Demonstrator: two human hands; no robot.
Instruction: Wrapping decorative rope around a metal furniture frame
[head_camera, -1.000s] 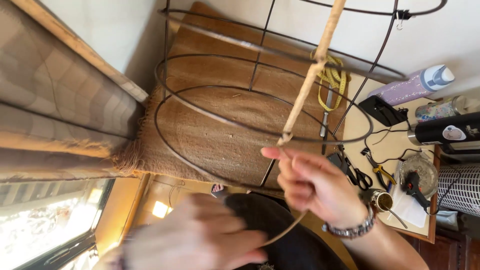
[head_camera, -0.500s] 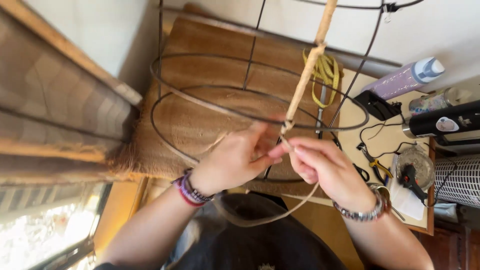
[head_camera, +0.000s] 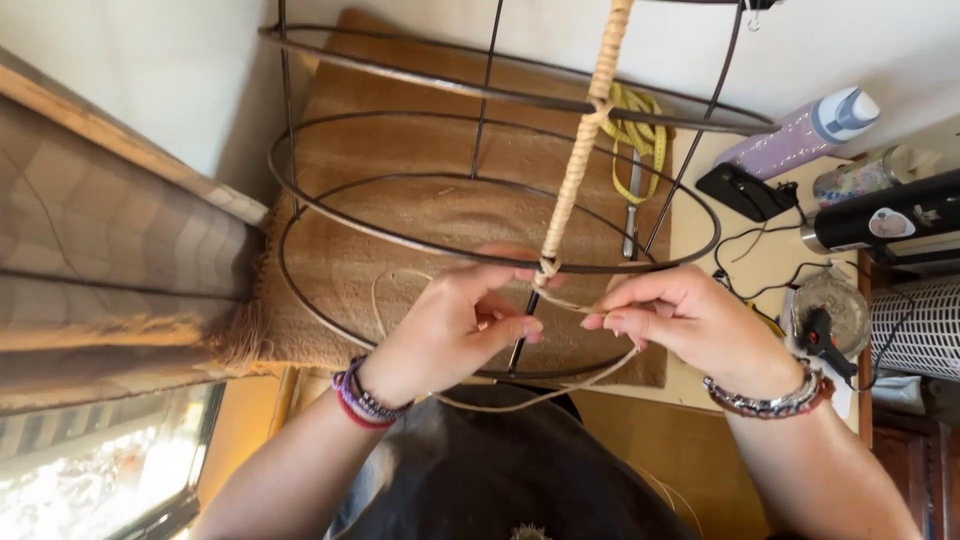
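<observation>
The left hand (head_camera: 455, 325) and the right hand (head_camera: 690, 320) meet in front of a round wire frame (head_camera: 330, 215). Each hand pinches a thin, pale cord (head_camera: 545, 395) between thumb and fingertips. The cord is smooth and bendy. It hangs in a loose loop under the hands.

The hands are at the low end of one upright bar (head_camera: 580, 160) of the frame. That bar is wrapped tight in the same cord and looks bumpy, like rope. The other bars and hoops are bare dark metal, thin and hard.

Behind the frame lies a rough brown mat (head_camera: 420, 150) with a fuzzy edge. To the right of the frame, a shiny purple bottle (head_camera: 795, 135) lies on its side.
</observation>
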